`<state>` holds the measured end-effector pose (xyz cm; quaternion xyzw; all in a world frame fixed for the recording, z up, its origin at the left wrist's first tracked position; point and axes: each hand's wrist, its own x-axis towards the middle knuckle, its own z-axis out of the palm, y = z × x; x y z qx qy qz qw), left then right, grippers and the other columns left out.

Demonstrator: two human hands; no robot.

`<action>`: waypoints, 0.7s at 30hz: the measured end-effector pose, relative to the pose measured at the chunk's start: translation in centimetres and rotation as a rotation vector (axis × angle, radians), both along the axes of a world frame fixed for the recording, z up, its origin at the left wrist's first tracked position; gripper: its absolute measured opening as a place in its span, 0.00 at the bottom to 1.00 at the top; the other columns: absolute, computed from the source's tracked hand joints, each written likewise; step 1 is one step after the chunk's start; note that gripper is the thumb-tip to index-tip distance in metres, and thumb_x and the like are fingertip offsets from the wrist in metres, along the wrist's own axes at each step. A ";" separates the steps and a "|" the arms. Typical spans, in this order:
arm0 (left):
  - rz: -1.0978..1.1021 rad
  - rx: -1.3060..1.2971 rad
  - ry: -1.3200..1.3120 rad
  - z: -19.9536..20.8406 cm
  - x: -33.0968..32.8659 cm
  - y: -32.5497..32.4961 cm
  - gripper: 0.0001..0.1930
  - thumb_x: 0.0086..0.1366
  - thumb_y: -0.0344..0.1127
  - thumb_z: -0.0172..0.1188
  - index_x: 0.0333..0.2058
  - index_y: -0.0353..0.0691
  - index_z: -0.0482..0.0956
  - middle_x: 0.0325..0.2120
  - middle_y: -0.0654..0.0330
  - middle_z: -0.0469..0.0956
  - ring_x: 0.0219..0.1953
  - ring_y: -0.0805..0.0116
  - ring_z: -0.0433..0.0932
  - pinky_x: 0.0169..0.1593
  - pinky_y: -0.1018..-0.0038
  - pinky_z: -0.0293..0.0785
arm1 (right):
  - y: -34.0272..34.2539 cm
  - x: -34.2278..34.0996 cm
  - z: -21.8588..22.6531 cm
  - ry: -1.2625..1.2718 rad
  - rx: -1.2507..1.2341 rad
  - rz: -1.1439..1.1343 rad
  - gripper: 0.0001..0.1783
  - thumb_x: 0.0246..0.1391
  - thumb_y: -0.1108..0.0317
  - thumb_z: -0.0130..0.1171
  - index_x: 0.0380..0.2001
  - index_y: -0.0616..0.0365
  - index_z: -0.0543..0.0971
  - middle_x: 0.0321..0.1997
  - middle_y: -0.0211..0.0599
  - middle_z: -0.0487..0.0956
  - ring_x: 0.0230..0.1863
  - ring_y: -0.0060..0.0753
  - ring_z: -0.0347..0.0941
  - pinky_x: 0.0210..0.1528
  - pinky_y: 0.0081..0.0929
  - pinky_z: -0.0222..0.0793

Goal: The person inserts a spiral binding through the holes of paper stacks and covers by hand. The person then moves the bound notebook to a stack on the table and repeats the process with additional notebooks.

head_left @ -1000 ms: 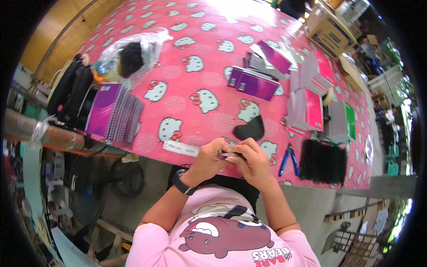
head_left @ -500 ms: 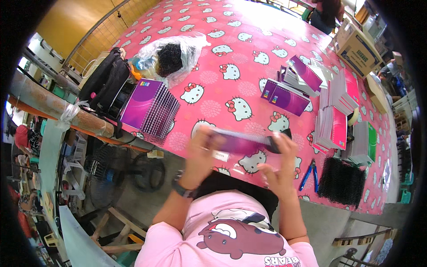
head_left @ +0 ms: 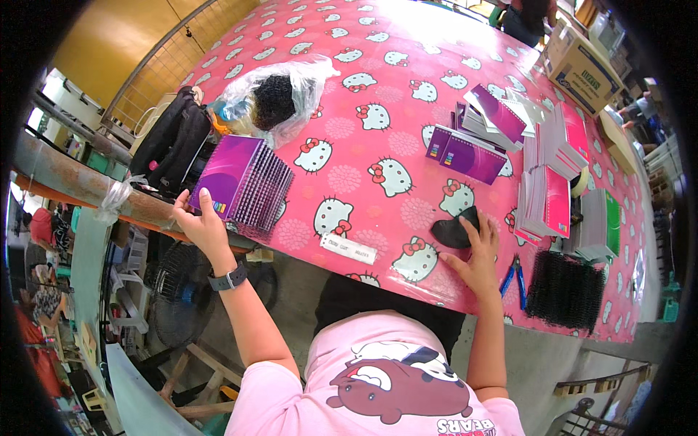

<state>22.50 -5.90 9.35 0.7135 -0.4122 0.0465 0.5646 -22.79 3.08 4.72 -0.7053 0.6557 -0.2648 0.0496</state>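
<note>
At frame left, the left hand (head_left: 201,227) was half splayed, gripping nothing, at the purple notebook stack (head_left: 231,171), whose edges probably wanted gentle, even squaring, while right of centre the loosely spread right hand (head_left: 477,259) overlapped a black pad (head_left: 449,234) without clasping it.

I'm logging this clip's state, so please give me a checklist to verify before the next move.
1. Left hand at the purple spiral-bound notebooks: ok, thumb over the cover.
2. Right hand clear of the curved black piece: cannot tell, fingers overlap it.
3. Blue-handled pliers unheld: ok, on the table.
4. Black spiral coils beside the pliers: ok.
5. Purple-covered booklets squared up: not ok, askew.
</note>
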 end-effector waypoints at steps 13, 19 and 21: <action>-0.423 0.183 -0.492 4.9 -4.9 1.7 0.16 0.48 0.30 0.68 0.38 0.37 0.78 0.37 0.57 0.76 0.43 0.59 0.73 0.47 0.67 0.69 | 0.4 -1.9 -3.0 -0.344 -0.026 -0.130 0.26 0.34 0.73 0.69 0.42 0.60 0.74 0.54 0.47 0.63 0.50 0.47 0.65 0.49 0.36 0.67; -0.380 0.186 -0.501 4.3 -4.7 1.7 0.13 0.49 0.30 0.67 0.36 0.37 0.80 0.37 0.57 0.78 0.42 0.60 0.74 0.47 0.67 0.71 | 0.7 -2.1 -1.5 -0.164 -0.116 -0.066 0.22 0.38 0.70 0.67 0.41 0.59 0.75 0.51 0.46 0.68 0.51 0.47 0.64 0.53 0.38 0.61; -0.369 0.183 -0.534 3.9 -4.3 1.8 0.13 0.51 0.31 0.66 0.37 0.37 0.81 0.38 0.57 0.78 0.43 0.59 0.74 0.48 0.67 0.70 | -0.4 -2.3 -0.6 -0.240 -0.190 -0.065 0.22 0.39 0.68 0.67 0.41 0.58 0.75 0.49 0.45 0.70 0.52 0.47 0.64 0.53 0.39 0.60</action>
